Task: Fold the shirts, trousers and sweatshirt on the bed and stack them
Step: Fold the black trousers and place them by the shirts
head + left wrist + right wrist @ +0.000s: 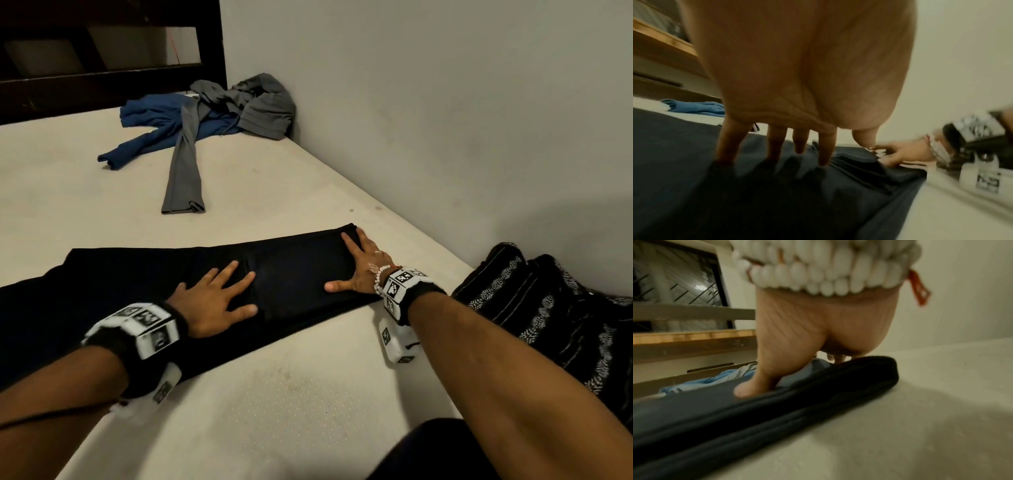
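Note:
Dark trousers (291,281) lie folded lengthwise across the pale mattress (274,394). My left hand (219,298) rests flat on their middle with its fingers spread. My right hand (346,265) presses flat on the trousers' right end, fingers straight, thumb out. The left wrist view shows my left hand's fingers (797,146) reaching down to the dark cloth (756,194), with my right hand (900,154) beyond. In the right wrist view my right hand (797,361) lies on the layered edge of the trousers (777,410).
A crumpled blue garment (164,126) and a grey hooded garment (263,102) with a long grey piece (183,178) lie at the far corner. A black-and-white patterned garment (548,308) sits at the right by the wall. A dark headboard (102,51) closes the far side.

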